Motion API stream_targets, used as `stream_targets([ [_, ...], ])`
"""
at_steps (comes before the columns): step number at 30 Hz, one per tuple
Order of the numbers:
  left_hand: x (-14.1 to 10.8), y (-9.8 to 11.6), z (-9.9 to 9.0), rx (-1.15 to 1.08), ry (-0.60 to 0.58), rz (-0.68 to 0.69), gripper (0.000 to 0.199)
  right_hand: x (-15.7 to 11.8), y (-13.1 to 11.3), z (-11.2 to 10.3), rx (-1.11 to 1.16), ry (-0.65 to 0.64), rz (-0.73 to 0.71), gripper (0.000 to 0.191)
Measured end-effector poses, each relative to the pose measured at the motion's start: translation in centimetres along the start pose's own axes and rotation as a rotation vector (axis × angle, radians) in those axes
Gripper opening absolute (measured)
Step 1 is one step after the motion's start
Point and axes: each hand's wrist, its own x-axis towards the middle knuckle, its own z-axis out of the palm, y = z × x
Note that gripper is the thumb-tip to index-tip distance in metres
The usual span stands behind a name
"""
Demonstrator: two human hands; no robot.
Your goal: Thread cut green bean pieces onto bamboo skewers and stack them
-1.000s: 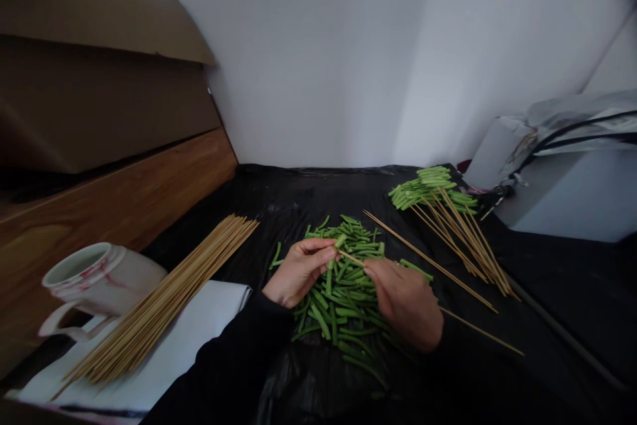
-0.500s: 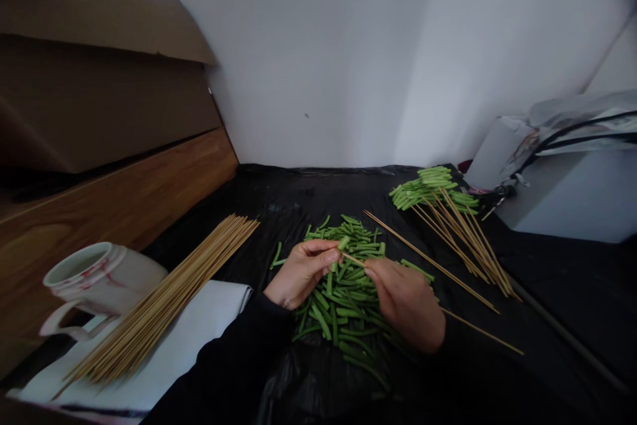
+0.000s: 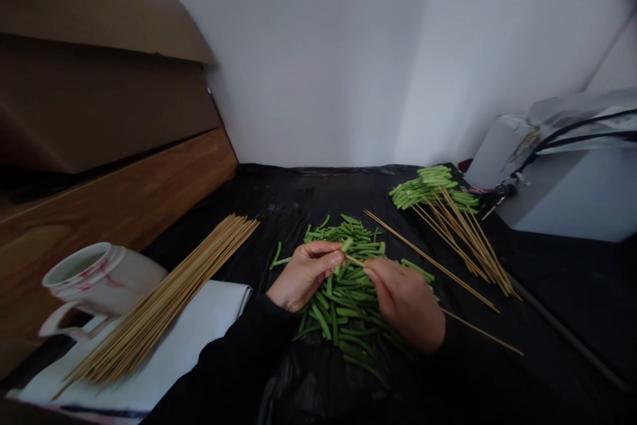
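Between the thumb and fingers of my left hand is a short piece of green bean. My right hand grips a thin bamboo skewer, whose front end meets the bean piece at my left fingertips. The rest of that skewer sticks out behind my right hand, toward the lower right. Whether its tip has gone into the bean is hidden by my fingers. Below both hands spreads a loose pile of cut green beans on black plastic sheeting.
Left, a bundle of skewers lies across white paper beside a tipped mug. Loose skewers lie to the right. Skewered beans are stacked at the back right, near a pale box. A cardboard box stands left.
My left hand and the bean piece have shifted slightly right, toward my right hand, so less skewer shows between them. My right hand has hardly moved.
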Motion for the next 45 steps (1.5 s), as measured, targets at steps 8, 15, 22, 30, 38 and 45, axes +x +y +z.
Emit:
stream_targets([
  [8, 0.1, -0.1, 0.1, 0.012, -0.014, -0.007, 0.027, 0.6, -0.1, 0.0, -0.058, -0.005, 0.001, 0.028],
  [15, 0.6, 0.6, -0.6, -0.005, -0.023, 0.067, 0.02, 0.6, 0.2, -0.7, -0.126, 0.008, -0.018, 0.026],
  [22, 0.3, 0.3, -0.3, 0.005, -0.06, 0.058, 0.018, 0.6, 0.6, -0.6, 0.048, -0.099, 0.052, 0.025],
  [30, 0.2, -0.7, 0.2, 0.011, -0.005, -0.013, 0.02, 0.3, -0.1, -0.3, -0.12, 0.043, -0.03, 0.028],
  [38, 0.2, -1.1, 0.8, 0.032, -0.025, 0.005, 0.02, 0.7, -0.3, -0.1, 0.038, -0.083, 0.032, 0.027],
  [45, 0.1, -1.3, 1.2, 0.043, -0.017, 0.003, 0.02, 0.4, -0.7, 0.0, -0.015, 0.017, -0.01, 0.025],
])
